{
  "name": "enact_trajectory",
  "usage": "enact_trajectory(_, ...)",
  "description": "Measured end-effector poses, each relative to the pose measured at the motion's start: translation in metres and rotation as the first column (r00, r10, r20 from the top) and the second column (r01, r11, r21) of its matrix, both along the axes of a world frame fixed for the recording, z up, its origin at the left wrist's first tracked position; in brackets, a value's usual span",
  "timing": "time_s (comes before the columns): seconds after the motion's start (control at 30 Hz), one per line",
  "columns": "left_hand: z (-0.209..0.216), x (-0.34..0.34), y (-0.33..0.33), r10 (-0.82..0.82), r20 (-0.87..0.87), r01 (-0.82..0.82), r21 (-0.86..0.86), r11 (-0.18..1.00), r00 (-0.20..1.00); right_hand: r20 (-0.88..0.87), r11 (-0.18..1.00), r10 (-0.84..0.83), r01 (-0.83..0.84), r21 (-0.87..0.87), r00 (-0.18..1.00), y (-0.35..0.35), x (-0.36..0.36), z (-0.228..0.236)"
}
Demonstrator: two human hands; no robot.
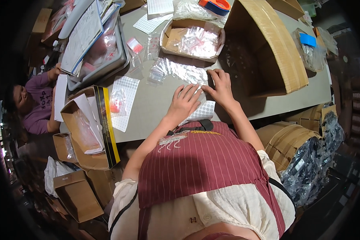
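My left hand (pixel 184 100) lies palm down near the table's front edge, fingers stretched out over something clear and the sheet of round grey stickers (pixel 204 111). Close by on its right is my right hand (pixel 222 89), its thumb pointing toward the left fingertips and its index finger curved apart from the thumb. Those right fingers rest at the end of a spread row of small clear plastic bags (pixel 184 71). Beyond the row stands a low cardboard box (pixel 170 38) holding more small clear bags with red marks. Whatever lies under my left palm is mostly hidden.
A large open carton (pixel 274 48) stands on its side at the right. Left are a grey bin (pixel 122 52) with papers and bags, another sticker sheet (pixel 126 100), and a black-and-yellow box (pixel 108 128). A person in purple (pixel 38 100) is at the far left.
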State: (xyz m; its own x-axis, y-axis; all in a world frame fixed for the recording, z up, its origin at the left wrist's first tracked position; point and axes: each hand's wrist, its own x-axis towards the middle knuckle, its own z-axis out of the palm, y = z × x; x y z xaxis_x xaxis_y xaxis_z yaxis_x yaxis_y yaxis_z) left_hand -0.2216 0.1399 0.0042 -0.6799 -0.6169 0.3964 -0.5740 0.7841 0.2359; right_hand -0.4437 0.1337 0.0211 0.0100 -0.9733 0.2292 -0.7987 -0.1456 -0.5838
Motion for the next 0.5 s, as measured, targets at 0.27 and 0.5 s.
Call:
enact_trajectory(0.27,0.002,0.0,0.001,0.023,-0.024,-0.023,0.019,1.0,0.999,0.388,0.992,-0.121,0.121,0.024,0.914,-0.017,-0.004,-0.007)
enact_trajectory(0.5,0.001,0.001,0.0,0.022,-0.035,-0.021,0.012,1.0,0.999,0.476,0.999,-0.048,0.043,0.021,0.878,-0.024,0.01,-0.002)
